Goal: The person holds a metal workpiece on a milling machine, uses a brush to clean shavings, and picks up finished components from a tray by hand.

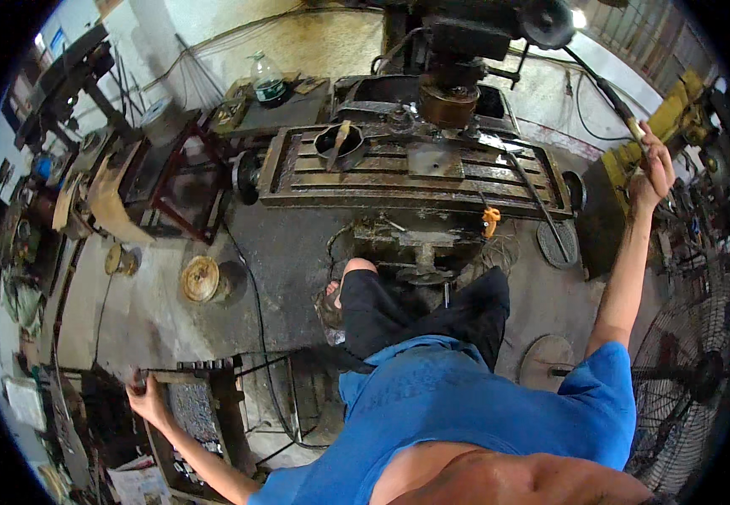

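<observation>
My right hand is raised at the far right, its fingers closed round the pale grip of a long lever that slopes down from the head of a milling or drilling machine. Low on the left, my left hand has its fingers pinched on a small dark piece, whose kind I cannot make out. Beside that hand is a wooden tray filled with many small metal parts. Under the machine's spindle, a flat metal block sits on the slotted machine table.
A dark round pot with a brush across it stands on the machine table. A metal rod leans off its front. An orange pendant control hangs below. A standing fan is close on my right; a cable crosses the floor.
</observation>
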Demonstrator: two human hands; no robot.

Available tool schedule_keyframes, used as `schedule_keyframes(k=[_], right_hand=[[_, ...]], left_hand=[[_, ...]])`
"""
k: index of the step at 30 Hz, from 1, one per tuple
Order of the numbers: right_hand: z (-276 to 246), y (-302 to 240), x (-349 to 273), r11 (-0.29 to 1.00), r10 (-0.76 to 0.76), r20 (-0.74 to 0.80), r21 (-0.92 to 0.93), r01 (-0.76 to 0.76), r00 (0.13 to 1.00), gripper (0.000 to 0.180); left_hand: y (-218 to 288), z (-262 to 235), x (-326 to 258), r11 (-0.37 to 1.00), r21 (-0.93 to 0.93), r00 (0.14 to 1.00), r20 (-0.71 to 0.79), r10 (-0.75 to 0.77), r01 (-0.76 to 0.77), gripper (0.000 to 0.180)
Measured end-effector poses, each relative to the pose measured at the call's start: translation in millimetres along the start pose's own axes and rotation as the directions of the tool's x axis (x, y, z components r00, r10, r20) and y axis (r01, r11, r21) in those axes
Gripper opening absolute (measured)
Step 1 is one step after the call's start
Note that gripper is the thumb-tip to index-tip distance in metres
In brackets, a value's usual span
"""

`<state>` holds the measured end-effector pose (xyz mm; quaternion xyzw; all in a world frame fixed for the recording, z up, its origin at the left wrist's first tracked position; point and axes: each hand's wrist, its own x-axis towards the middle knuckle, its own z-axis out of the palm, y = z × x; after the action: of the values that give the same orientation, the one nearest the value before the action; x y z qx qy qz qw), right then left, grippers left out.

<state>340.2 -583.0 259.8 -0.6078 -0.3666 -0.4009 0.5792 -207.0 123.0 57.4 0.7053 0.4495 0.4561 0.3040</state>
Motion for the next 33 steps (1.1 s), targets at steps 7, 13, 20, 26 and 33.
schedule_keyframes(k=[7,13,20,26,33], right_hand=[[1.9,-10.4,21.1,0.999,-0.04,0.041,-0.035,0.042,0.998,0.022],[-7.2,-6.3,58.1,0.994,-0.06,0.108,-0.081,0.069,0.992,0.024],[12.7,-25.0,142.8,0.955,-0.143,0.039,0.267,0.127,0.989,0.016],[18.8,-5.0,9.2,0.979,0.195,-0.374,0.123,-0.16,0.907,0.038],[44.7,123.5,-298.8,0.325,0.941,0.198,-0.301,-0.897,0.274,0.033]], left_hand=[[130.2,211.7,27.9,0.516,-0.785,0.904,0.425,0.047,0.342,0.021],[115.5,354.0,-16.0,0.398,-0.605,0.697,0.703,-0.141,0.69,0.02],[41.4,372.6,-27.4,0.343,-0.453,0.542,0.807,-0.234,0.823,0.021],[0.8,328.4,-13.4,0.214,-0.501,0.536,0.829,-0.161,0.839,0.023],[40.3,308.4,-20.4,0.291,-0.579,0.642,0.736,-0.215,0.761,0.02]])
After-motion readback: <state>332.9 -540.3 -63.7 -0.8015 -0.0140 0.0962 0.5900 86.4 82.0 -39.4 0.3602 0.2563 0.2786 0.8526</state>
